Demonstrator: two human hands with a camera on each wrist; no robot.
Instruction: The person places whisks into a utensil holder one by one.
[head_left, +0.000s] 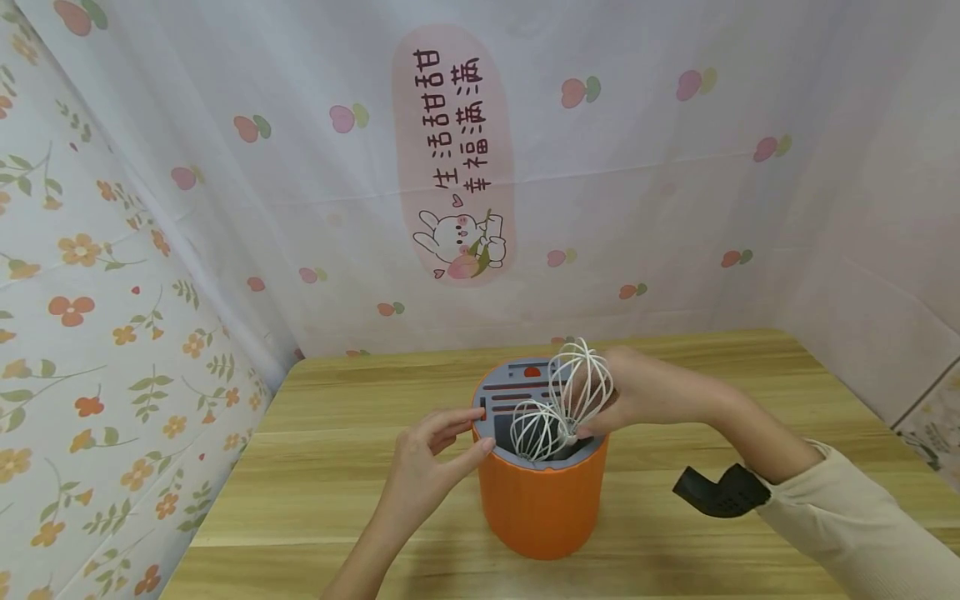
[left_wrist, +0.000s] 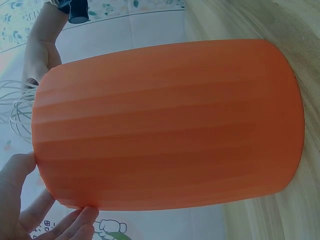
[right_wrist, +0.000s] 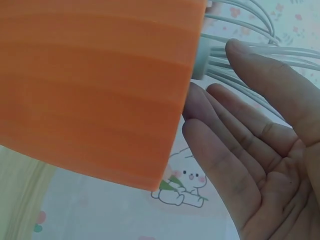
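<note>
An orange utensil holder point(head_left: 542, 508) with a grey slotted lid point(head_left: 498, 385) stands upright on the table. Two wire whisks stick up out of its large opening: a larger whisk point(head_left: 581, 379) and a smaller whisk point(head_left: 534, 429), handles hidden inside. My left hand point(head_left: 429, 454) rests its fingertips and thumb against the holder's left rim, fingers fairly straight. Around the larger whisk's base is my right hand point(head_left: 637, 392), loosely spread. In the right wrist view its thumb lies by the wires point(right_wrist: 265, 50) near the pale collar point(right_wrist: 201, 60), its other fingers beside the holder's edge.
The wooden table point(head_left: 337, 417) spreads around the holder. A pale printed curtain point(head_left: 637, 208) hangs behind it, and a floral curtain point(head_left: 112, 333) runs along the left. A black wrist mount point(head_left: 722, 492) projects from the right forearm.
</note>
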